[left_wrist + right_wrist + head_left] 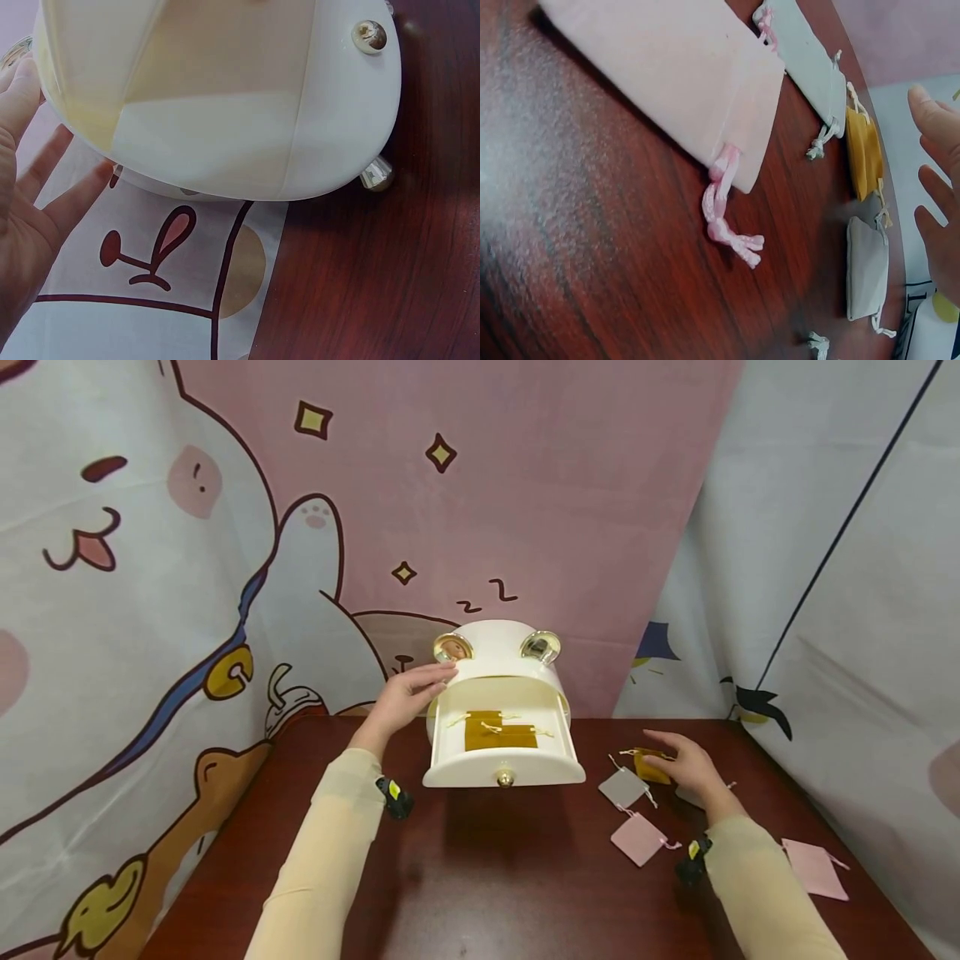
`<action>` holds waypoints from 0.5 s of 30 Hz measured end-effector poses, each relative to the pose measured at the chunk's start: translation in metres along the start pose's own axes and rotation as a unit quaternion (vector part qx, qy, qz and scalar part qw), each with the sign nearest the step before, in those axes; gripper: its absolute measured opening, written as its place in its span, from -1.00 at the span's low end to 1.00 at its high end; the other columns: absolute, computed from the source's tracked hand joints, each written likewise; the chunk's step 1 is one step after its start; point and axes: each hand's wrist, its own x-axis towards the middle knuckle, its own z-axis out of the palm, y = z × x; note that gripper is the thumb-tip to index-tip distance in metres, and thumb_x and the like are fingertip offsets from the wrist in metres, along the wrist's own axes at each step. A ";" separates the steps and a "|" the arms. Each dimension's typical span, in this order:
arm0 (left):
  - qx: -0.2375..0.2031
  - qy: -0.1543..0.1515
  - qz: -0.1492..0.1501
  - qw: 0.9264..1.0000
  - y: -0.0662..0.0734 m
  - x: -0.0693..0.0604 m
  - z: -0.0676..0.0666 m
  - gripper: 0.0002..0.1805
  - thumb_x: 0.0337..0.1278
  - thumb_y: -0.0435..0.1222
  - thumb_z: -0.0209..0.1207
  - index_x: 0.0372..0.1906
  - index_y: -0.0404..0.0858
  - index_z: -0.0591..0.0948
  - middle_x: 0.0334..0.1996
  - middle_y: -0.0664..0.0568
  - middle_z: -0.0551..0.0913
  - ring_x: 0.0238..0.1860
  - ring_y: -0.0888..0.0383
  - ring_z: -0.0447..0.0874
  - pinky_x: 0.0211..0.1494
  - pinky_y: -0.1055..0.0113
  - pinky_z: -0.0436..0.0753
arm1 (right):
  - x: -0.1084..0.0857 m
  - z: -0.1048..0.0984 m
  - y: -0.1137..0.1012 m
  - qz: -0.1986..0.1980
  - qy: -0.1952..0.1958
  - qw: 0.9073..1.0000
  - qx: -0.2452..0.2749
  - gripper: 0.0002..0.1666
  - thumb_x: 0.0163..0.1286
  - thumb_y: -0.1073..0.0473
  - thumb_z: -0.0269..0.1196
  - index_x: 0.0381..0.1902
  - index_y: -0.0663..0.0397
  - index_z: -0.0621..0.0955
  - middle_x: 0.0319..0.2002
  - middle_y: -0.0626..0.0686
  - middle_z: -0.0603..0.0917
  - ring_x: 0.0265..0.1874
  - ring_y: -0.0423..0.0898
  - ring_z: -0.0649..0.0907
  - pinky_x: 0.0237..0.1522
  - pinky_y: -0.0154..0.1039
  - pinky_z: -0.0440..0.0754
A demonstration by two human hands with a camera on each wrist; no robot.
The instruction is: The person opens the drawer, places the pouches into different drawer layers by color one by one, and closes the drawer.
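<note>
A white cabinet (495,647) with two round gold-rimmed ears stands at the table's back, its drawer (465,770) pulled out. Mustard pouches (498,739) with pale cords lie in the drawer. My left hand (408,700) rests its fingertips on the cabinet's upper left side; in the left wrist view that hand (34,180) has its fingers spread along the white edge. My right hand (690,768) hovers over a mustard pouch (651,767), fingers loosely extended; whether they touch it I cannot tell. The right wrist view shows the hand (941,172) holding nothing, beside the mustard pouch (864,154).
Near the right hand lie a grey pouch (624,788), a pink pouch (638,839) and another grey pouch (866,268), partly hidden in the head view. A second pink pouch (816,868) lies by the table's right edge. Patterned cloth (570,527) hangs behind the table.
</note>
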 end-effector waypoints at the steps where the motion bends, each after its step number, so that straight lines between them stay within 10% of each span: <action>1: 0.000 0.000 -0.001 1.000 0.000 0.000 0.000 -0.65 0.38 -0.31 0.19 0.21 -0.21 0.64 0.29 -0.01 0.53 0.37 0.03 0.36 0.37 0.06 0.41 | 0.001 0.001 0.001 -0.002 -0.001 1.000 -0.002 -0.30 0.38 0.09 0.34 0.38 0.27 0.42 0.33 0.41 0.37 0.30 0.39 0.31 0.25 0.40 0.24; 15: 0.017 0.002 -0.002 1.000 -0.003 0.001 0.000 -0.65 0.38 -0.27 0.20 0.21 -0.12 0.66 0.28 0.07 0.54 0.35 0.10 0.39 0.34 0.11 0.45 | 0.000 0.010 0.012 0.044 -0.044 0.998 0.023 -0.24 0.37 0.21 0.33 0.44 0.29 0.32 0.38 0.48 0.25 0.31 0.43 0.27 0.30 0.40 0.15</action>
